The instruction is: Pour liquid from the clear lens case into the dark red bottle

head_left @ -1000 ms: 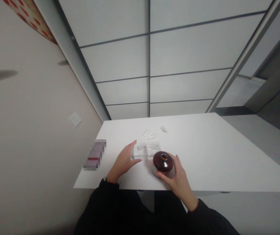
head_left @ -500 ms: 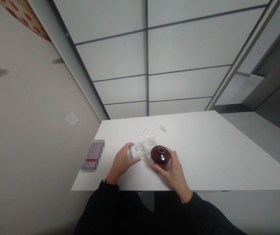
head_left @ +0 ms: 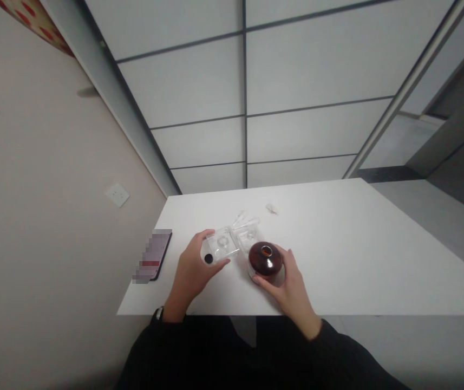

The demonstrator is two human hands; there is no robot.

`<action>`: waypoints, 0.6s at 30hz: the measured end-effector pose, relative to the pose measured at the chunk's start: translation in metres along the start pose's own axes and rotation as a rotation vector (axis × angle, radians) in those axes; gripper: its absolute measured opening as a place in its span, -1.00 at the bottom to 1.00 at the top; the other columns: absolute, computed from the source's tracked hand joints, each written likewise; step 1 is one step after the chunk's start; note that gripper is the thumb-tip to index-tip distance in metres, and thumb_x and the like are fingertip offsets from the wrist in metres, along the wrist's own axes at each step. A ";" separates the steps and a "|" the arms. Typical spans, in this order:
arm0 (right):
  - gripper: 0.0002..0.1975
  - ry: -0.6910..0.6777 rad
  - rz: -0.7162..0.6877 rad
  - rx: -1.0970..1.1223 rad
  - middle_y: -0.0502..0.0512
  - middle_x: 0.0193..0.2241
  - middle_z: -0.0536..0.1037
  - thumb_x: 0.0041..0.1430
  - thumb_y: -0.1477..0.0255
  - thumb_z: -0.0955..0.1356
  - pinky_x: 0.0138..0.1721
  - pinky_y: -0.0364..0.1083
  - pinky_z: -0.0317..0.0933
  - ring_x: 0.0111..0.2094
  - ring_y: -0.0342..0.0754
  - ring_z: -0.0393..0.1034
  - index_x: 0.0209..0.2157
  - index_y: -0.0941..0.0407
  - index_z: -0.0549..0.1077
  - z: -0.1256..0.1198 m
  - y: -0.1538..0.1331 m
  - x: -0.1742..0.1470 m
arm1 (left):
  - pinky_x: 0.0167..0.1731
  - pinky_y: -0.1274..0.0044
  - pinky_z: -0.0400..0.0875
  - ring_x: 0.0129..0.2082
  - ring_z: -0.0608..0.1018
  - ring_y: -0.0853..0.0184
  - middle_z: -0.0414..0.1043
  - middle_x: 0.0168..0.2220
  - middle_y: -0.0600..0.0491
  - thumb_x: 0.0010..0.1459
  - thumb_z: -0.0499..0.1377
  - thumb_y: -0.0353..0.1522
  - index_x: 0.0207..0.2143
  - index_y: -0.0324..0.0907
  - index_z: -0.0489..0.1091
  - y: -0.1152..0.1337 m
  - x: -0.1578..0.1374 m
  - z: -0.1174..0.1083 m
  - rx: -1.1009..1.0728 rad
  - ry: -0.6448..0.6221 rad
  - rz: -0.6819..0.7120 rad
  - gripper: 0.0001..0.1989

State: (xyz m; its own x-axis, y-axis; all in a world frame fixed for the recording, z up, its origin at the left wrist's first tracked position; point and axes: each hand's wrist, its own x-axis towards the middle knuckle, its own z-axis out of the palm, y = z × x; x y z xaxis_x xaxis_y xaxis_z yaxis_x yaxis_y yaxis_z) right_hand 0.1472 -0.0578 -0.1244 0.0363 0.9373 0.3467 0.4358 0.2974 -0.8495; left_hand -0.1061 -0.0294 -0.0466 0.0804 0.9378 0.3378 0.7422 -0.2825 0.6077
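My left hand [head_left: 193, 265] spans a small clear plastic case [head_left: 222, 242] with a round shape in its middle; fingers are at its far left corner and the thumb lies along its near edge. A small black disc [head_left: 208, 259] shows between palm and case. My right hand [head_left: 288, 281] is wrapped around a glossy dark red, rounded container [head_left: 265, 259] with a ringed opening on top and a paler lower part. The fingers behind it are partly hidden. Just beyond, a second clear plastic piece [head_left: 249, 236] touches or nearly touches the case.
Thin clear plastic strips [head_left: 246, 221] lie behind the clear pieces on the white table [head_left: 357, 254]. A small crumpled clear scrap [head_left: 272, 209] is farther back. A phone [head_left: 156, 257], blurred out, rests by the left edge. The wall [head_left: 53, 216] runs close along the left.
My left hand has shifted left, and the clear case has turned to lie flatter. The black disc has come into sight. My right hand stays on the dark red container.
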 end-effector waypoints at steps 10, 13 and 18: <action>-0.20 -0.130 -0.029 0.037 0.24 0.31 0.43 0.19 -0.01 0.47 0.49 0.44 -0.24 0.36 0.26 0.30 0.35 0.00 0.26 0.007 0.004 -0.006 | 0.23 0.23 0.49 0.19 0.58 0.07 0.50 0.20 -0.11 0.07 0.46 -0.27 0.26 -0.08 0.25 0.020 -0.006 -0.015 0.085 -0.002 0.066 -0.25; -0.02 -0.179 -0.039 0.066 0.26 0.36 0.36 0.13 -0.13 0.48 0.49 0.43 -0.25 0.39 0.30 0.25 0.43 -0.03 0.16 0.004 0.005 -0.008 | 0.21 0.22 0.50 0.18 0.58 0.07 0.50 0.20 -0.11 0.09 0.45 -0.25 0.23 -0.08 0.28 0.022 -0.007 -0.019 0.118 0.026 0.104 -0.30; -0.29 0.023 -0.098 0.130 0.27 0.28 0.44 0.38 -0.13 0.26 0.30 0.22 0.22 0.28 0.21 0.35 0.34 0.03 0.31 -0.028 0.007 0.006 | 0.22 0.21 0.50 0.21 0.56 0.07 0.49 0.21 -0.10 0.15 0.43 -0.27 0.25 -0.07 0.26 0.030 -0.006 -0.031 0.194 0.007 0.193 -0.33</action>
State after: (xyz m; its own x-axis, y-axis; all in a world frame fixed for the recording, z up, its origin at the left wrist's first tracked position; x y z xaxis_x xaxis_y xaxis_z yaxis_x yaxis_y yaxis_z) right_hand 0.1756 -0.0554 -0.1175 0.0203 0.8987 0.4382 0.3183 0.4096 -0.8549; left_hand -0.1046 -0.0498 -0.0081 0.2282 0.8688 0.4395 0.8274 -0.4110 0.3827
